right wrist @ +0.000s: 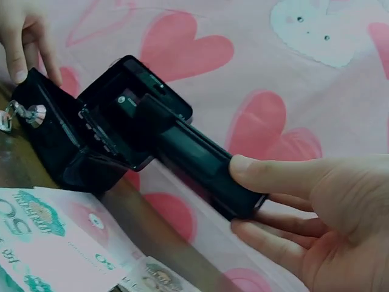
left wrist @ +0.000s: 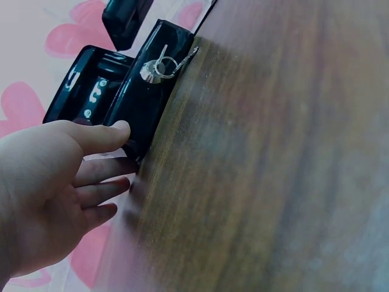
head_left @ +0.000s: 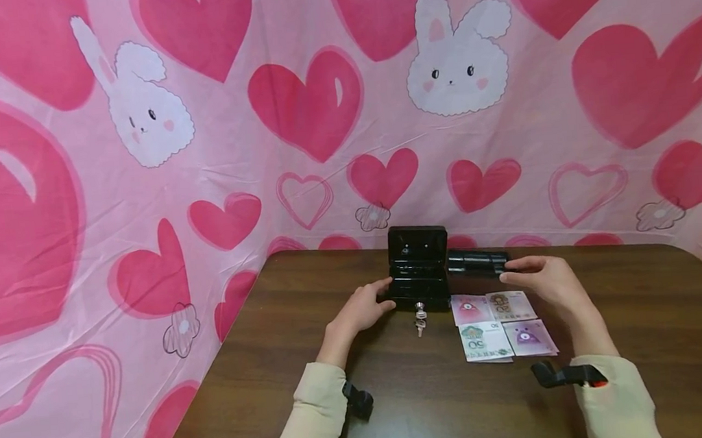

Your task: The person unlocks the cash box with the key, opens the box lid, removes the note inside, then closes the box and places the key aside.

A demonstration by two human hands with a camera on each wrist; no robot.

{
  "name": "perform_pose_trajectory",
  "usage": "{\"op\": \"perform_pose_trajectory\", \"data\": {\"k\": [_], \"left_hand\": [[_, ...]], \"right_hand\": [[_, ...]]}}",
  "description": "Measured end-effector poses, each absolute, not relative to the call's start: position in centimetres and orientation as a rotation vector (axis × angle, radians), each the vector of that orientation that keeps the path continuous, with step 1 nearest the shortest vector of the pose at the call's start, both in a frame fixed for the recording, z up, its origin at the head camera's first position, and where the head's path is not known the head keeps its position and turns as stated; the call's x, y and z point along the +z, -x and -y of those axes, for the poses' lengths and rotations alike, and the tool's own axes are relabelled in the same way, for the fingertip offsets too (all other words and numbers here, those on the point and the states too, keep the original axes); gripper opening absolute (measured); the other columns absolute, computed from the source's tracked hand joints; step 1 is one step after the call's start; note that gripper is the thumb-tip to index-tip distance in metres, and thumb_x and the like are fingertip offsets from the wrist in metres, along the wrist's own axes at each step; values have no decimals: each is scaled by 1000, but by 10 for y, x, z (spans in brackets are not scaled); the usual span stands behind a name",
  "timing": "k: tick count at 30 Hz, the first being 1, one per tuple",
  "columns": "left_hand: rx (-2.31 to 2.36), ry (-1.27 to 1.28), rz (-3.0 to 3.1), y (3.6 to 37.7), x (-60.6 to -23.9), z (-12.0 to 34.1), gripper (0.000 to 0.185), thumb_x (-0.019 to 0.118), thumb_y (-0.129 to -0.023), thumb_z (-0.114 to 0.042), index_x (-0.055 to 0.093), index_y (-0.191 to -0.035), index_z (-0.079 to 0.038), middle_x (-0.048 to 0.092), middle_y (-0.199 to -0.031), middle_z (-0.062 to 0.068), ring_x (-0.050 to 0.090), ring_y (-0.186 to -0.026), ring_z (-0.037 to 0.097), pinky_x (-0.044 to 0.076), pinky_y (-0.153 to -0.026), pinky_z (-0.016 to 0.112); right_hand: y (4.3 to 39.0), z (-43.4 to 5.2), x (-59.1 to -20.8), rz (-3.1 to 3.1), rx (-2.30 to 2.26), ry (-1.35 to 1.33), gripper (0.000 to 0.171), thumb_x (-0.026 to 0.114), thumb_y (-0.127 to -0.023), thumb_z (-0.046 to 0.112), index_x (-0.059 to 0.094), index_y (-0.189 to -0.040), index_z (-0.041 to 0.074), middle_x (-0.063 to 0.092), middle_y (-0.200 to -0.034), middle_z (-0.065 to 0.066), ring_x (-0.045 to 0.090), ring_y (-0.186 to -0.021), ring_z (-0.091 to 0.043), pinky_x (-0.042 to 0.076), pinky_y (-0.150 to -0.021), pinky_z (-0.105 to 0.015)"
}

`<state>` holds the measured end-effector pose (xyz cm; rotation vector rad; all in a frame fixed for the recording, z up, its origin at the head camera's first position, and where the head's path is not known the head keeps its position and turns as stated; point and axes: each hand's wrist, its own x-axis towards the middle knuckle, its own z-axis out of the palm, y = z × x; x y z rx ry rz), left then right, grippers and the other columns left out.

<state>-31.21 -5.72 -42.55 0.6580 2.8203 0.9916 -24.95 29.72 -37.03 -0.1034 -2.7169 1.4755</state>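
Note:
A small black cash box point(head_left: 420, 295) stands on the table with its lid point(head_left: 417, 244) raised. From its front lock point(left wrist: 152, 71) hang keys point(head_left: 420, 325) on a ring. My left hand point(head_left: 367, 307) holds the box's left end, thumb at the front corner and fingers around the side. To the right of the box, my right hand point(head_left: 544, 279) pinches the end of a long black coin tray point(right wrist: 197, 161) between thumb and fingers. The tray is tilted in the right wrist view, its far end close to the open lid. Several banknotes point(head_left: 486, 341) lie in front of it.
The brown wooden table point(head_left: 440, 404) extends around the box and notes. Behind and to the left hangs a pink cloth point(head_left: 227, 139) with hearts and rabbits, close to the table's edge. A black wrist mount point(head_left: 359, 402) sits on the left sleeve.

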Motion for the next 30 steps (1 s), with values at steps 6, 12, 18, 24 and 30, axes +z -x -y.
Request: {"op": "perform_pose_trajectory", "data": {"k": [6, 12, 18, 24, 30], "left_hand": [[994, -653, -2817, 312, -425, 57, 56, 64, -98, -27, 46, -150, -16, 60, -140, 12, 55, -131, 25, 43, -112, 44], [996, -647, -2812, 312, -424, 57, 57, 64, -97, -27, 45, -150, -16, 60, -140, 11, 55, -131, 25, 43, -112, 44], [1004, -652, -2811, 312, -424, 57, 57, 64, -98, -27, 45, -150, -16, 60, -140, 12, 55, -131, 24, 43, -112, 44], [1002, -668, -2815, 313, -425, 57, 57, 64, -97, -26, 45, -150, -14, 60, -140, 13, 56, -130, 25, 43, -112, 44], [996, -676, -2826, 313, -425, 57, 57, 64, -97, -26, 46, -149, -13, 60, -139, 12, 56, -130, 24, 43, -111, 44]], "right_hand": [[248, -291, -362, 2805, 1438, 67, 69, 75, -83, 52, 62, -132, 5, 54, -140, -24, 47, -121, -36, 44, -97, -56], [253, -277, -364, 2799, 1389, -15, 63, 74, -85, 49, 64, -130, 5, 58, -136, -24, 50, -119, -37, 44, -94, -56], [259, -263, -371, 2741, 1368, -103, 57, 76, -86, 42, 65, -128, 4, 62, -131, -24, 56, -115, -36, 48, -93, -51], [263, -247, -376, 2726, 1333, -104, 54, 76, -86, 42, 68, -124, 5, 64, -128, -22, 61, -109, -33, 49, -82, -33], [267, -230, -383, 2701, 1304, -117, 46, 77, -86, 38, 71, -118, 6, 68, -122, -20, 64, -107, -32, 53, -90, -44]]}}
